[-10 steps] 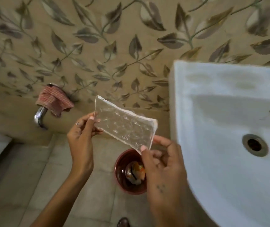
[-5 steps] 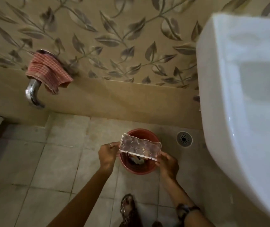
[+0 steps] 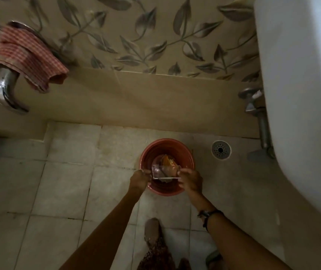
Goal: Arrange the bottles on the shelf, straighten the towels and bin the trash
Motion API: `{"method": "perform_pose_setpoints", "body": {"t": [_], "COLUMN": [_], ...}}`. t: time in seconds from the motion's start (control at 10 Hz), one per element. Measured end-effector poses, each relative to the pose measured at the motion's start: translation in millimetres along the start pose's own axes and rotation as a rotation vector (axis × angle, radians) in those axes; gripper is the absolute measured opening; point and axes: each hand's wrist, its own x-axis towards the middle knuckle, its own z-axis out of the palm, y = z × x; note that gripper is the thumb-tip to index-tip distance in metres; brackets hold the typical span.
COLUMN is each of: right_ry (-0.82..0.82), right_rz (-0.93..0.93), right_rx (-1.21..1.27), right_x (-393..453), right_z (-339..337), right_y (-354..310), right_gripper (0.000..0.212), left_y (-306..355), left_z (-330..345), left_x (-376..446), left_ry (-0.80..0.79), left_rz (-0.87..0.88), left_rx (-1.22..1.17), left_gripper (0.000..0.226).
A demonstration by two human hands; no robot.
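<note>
A clear plastic tray (image 3: 165, 172) hangs inside the mouth of the red bin (image 3: 150, 151) on the floor. My left hand (image 3: 139, 179) pinches its left end and my right hand (image 3: 190, 180) pinches its right end. An orange wrapper (image 3: 168, 162) lies at the bottom of the bin, seen partly through the plastic. A red checked towel (image 3: 27, 57) hangs bunched over a chrome holder (image 3: 5, 90) on the wall at the upper left.
A white washbasin (image 3: 301, 94) overhangs the right side, with its pipe (image 3: 262, 129) and valve below. A round floor drain (image 3: 221, 150) sits right of the bin. My foot (image 3: 153, 230) stands on the tiled floor behind the bin.
Both hands have lowered the clear plastic tray from chest height down into the bin's mouth. The view has tilted down toward the floor.
</note>
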Motion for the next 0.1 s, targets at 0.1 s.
{"method": "perform_pose_setpoints", "body": {"t": [0.1], "right_ry": [-0.108], "right_rz": [-0.123], "right_rx": [-0.044], "right_x": [-20.5], "right_z": [10.0], "right_y": [-19.1], "right_gripper": [0.018], "left_y": [9.7], "left_z": [4.1], "left_x": [-15.7], "left_ry": [-0.028], "left_rz": [0.021], "left_rx": [-0.110], "left_gripper": [0.020]}}
